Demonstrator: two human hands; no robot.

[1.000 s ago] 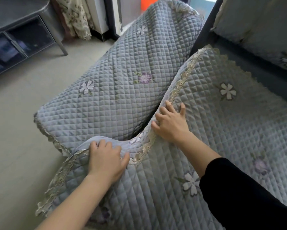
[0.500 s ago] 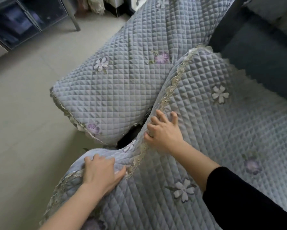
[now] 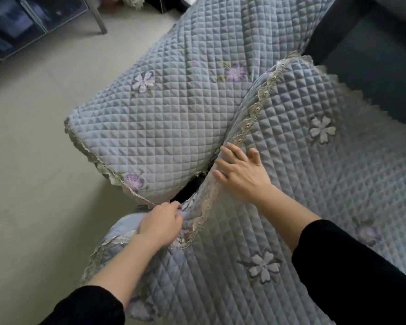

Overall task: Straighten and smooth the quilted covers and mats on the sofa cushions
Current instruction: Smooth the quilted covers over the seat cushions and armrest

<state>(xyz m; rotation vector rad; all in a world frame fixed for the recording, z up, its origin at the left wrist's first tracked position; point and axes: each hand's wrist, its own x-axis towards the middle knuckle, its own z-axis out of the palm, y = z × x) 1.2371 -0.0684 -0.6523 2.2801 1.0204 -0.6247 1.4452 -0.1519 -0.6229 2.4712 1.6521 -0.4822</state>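
Both hands are on the seat mat (image 3: 303, 184), at its raised edge. My left hand (image 3: 160, 222) has its fingers curled, gripping the bunched fabric beside the lace trim (image 3: 247, 123). My right hand (image 3: 241, 177) lies flat just beyond it, fingers spread, pressing the quilting down. Ahead of my left hand the arm cover (image 3: 150, 127) looks fairly smooth already. Between the 2 pieces a dark gap (image 3: 190, 192) shows, and the mat's edge stands up in a wave. I judge the job roughly half done: this edge needs tucking and flattening.
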